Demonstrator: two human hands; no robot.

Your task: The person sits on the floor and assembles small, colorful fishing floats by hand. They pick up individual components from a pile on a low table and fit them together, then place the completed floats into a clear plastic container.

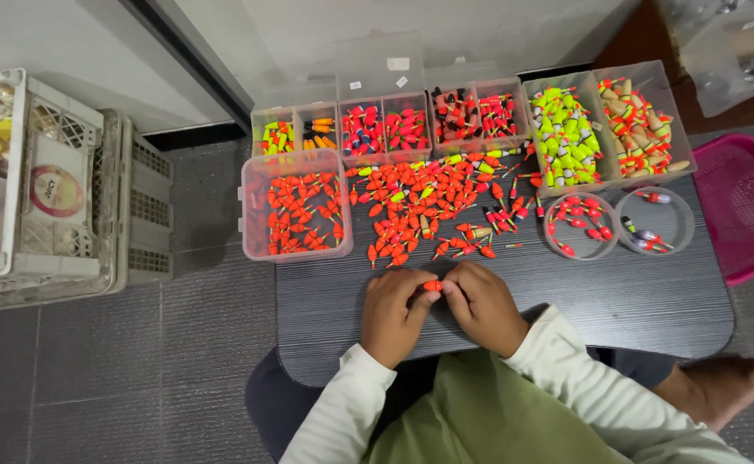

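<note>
Head view, left to right: white slatted plastic crate [67,206] sits on the grey tile floor, well apart from your low dark wood-grain table [634,301]. On the table's left, a clear rectangular plastic tub [295,206] holds orange floats. Behind it, a row of clear compartment boxes [385,129] with sorted floats. A loose pile of orange and red fishing floats [433,206] lies mid-table. Your left hand [391,314] and right hand [484,305] meet at the table's near edge, fingertips of both pinching one small orange float [432,285] between them, just in front of the pile. Further right: two round clear cups [617,223] with a few floats, then a pink mesh basket [750,206] beside the table.
</note>
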